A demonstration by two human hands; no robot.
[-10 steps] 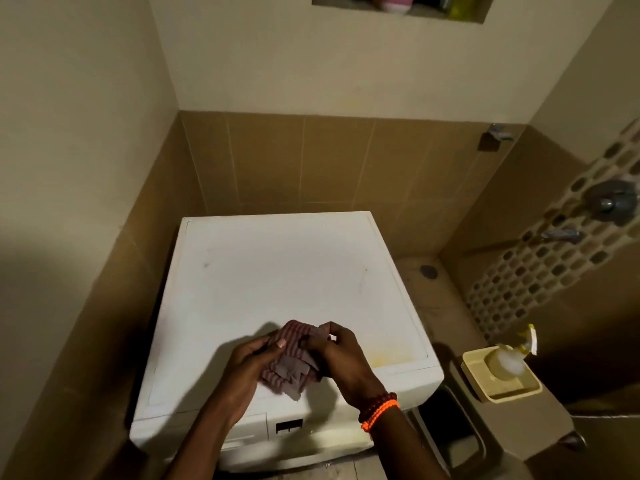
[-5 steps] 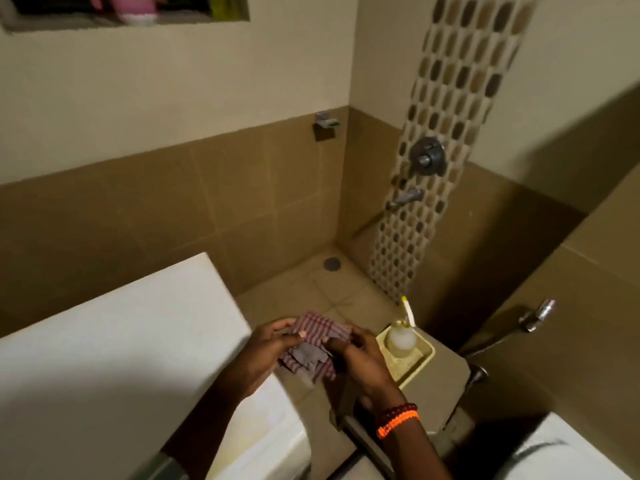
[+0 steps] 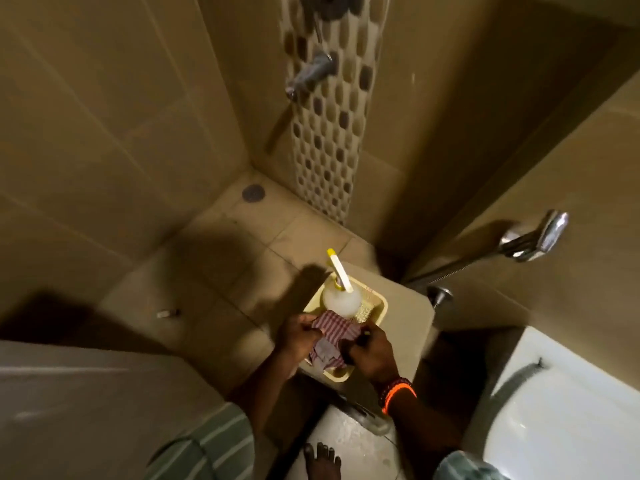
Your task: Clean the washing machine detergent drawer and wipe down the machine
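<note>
Turned away from the washing machine (image 3: 86, 403), now at lower left, both hands hold the striped cloth (image 3: 332, 336) bunched over the yellow tray (image 3: 379, 306). Left hand (image 3: 297, 336) and right hand (image 3: 369, 351) each pinch it. Spray bottle (image 3: 341, 299) stands just beyond, nozzle pointing away. Detergent drawer not visible.

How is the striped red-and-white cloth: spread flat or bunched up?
Bunched up: the striped red-and-white cloth sits crumpled between left hand and right hand.
</note>
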